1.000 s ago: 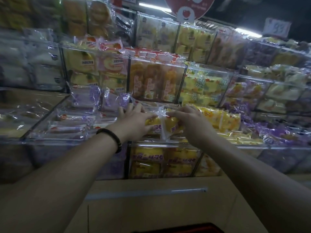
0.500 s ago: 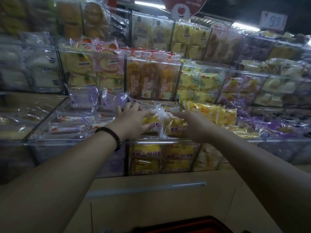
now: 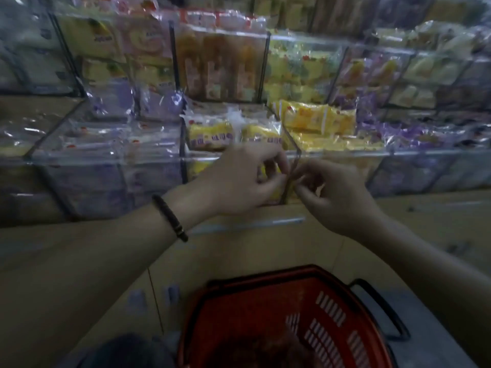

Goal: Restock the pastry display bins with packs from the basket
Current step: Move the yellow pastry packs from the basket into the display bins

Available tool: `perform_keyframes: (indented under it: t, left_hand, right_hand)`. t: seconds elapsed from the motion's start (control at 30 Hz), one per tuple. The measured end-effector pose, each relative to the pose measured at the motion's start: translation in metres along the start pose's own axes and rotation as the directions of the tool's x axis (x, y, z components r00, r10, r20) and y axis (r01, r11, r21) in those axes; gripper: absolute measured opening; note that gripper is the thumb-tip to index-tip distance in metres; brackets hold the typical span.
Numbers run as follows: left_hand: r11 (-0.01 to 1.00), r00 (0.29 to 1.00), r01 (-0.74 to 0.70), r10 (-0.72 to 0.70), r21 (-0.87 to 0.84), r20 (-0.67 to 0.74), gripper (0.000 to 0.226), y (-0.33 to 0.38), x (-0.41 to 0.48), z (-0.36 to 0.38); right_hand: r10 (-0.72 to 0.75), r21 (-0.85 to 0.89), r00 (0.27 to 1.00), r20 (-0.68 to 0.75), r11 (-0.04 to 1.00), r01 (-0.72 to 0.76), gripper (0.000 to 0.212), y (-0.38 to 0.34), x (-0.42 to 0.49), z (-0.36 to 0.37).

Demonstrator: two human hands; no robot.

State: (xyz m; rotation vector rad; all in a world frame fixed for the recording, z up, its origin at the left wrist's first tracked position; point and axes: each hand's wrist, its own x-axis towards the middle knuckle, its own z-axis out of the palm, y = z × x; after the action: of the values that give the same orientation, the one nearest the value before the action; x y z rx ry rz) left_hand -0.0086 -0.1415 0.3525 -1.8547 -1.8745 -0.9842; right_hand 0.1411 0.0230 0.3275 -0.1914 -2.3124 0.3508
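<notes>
Two yellow pastry packs (image 3: 210, 134) lie side by side on top of the middle clear bin (image 3: 202, 155). My left hand (image 3: 239, 181), with a dark bracelet on its wrist, hovers in front of that bin's front wall with loosely curled fingers, holding nothing. My right hand (image 3: 334, 192) is close beside it, fingertips nearly meeting the left's, also holding nothing. The red basket (image 3: 265, 277) with a black handle sits low in front of me. Its contents are dark and blurred.
Clear bins on both sides hold white packs (image 3: 106, 139) at left, bright yellow packs (image 3: 316, 118) and purple packs (image 3: 414, 136) at right. A higher tier of filled bins (image 3: 220, 65) runs behind. A beige cabinet front (image 3: 239, 251) lies below the bins.
Both hands let go of the yellow packs and drew back out of the bin toward me. The view tilted down, so the red basket now shows.
</notes>
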Motion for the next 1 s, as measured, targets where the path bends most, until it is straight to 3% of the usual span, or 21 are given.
perform_keyframes:
  t: [0.1,0.2,0.3,0.47,0.57,0.67,0.77,0.83,0.93,1.0]
  left_hand:
    - [0.980,0.926,0.172,-0.125,-0.101,0.357,0.012,0.008,-0.042,0.048]
    - [0.952,0.706,0.305,-0.215,-0.016,0.675,0.018,-0.007,-0.071,0.093]
    - [0.948,0.511,0.300,-0.252,0.105,0.822,0.024,-0.026,-0.091,0.130]
    - [0.920,0.281,0.325,-0.314,0.218,0.907,0.032,-0.059,-0.114,0.190]
    - [0.921,0.212,0.286,-0.331,0.265,0.920,0.036,-0.078,-0.124,0.215]
    - [0.932,0.184,0.249,-0.312,0.262,0.932,0.037,-0.088,-0.125,0.230]
    - [0.936,0.167,0.273,-0.273,0.222,0.947,0.039,-0.096,-0.126,0.238]
    - [0.928,0.111,0.296,-0.270,0.228,0.956,0.041,-0.099,-0.125,0.240]
    - [0.923,0.045,0.310,-0.253,0.227,0.966,0.045,-0.104,-0.128,0.242]
    - [0.927,0.005,0.292,-0.247,0.234,0.969,0.048,-0.108,-0.130,0.244]
  right_hand:
    - [0.110,-0.009,0.981,0.158,0.994,-0.110,0.008,0.019,-0.047,0.018]
    - [0.278,-0.108,0.876,0.394,0.961,-0.256,0.011,0.041,-0.087,0.044]
    - [0.416,-0.181,0.715,0.563,0.905,-0.384,0.016,0.068,-0.122,0.078]
    - [0.541,-0.274,0.482,0.690,0.811,-0.517,0.017,0.105,-0.173,0.145]
    - [0.573,-0.369,0.322,0.754,0.775,-0.513,0.017,0.131,-0.204,0.187]
    - [0.649,-0.459,0.196,0.735,0.689,-0.561,0.033,0.161,-0.232,0.223]
    - [0.713,-0.493,0.157,0.683,0.610,-0.621,0.057,0.183,-0.254,0.255]
    - [0.731,-0.493,0.159,0.664,0.588,-0.641,0.065,0.200,-0.270,0.280]
    - [0.765,-0.460,0.151,0.625,0.518,-0.721,0.042,0.201,-0.272,0.300]
    - [0.758,-0.454,0.058,0.649,0.447,-0.771,0.032,0.205,-0.280,0.313]
